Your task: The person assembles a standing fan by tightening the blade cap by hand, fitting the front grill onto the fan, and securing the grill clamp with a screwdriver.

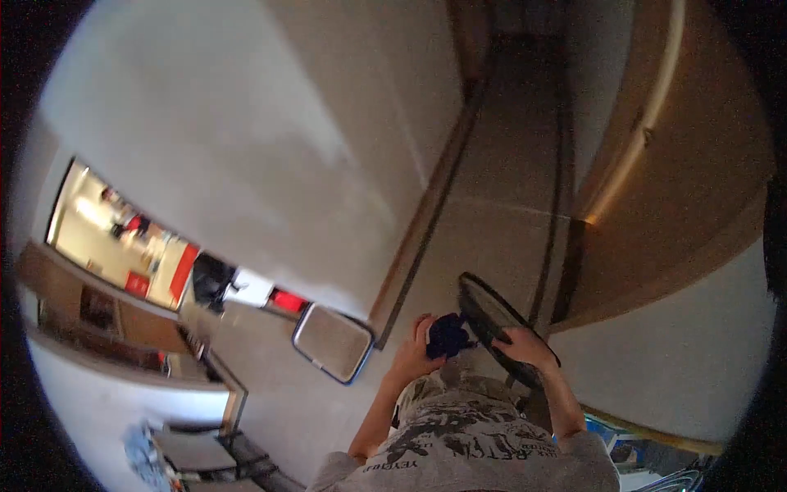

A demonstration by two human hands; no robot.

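My left hand (416, 351) is closed round a bunched dark blue cloth (448, 336). With my right hand (525, 348) I grip the edge of a flat, dark-rimmed oval object (482, 307), tilted and seen nearly edge-on. Its kind is hard to make out in this light. Cloth and oval object are close together in front of my body, and I cannot tell whether they touch. Some of the oval's lower part is behind my right hand.
To the left stands a rounded rectangular panel with a blue rim (351, 377), beside the wall's end. A narrow corridor (508, 164) runs ahead, with a brown door (697, 164) on the right. A dark folding chair-like frame (234, 459) is at lower left, near a lit doorway (106, 225).
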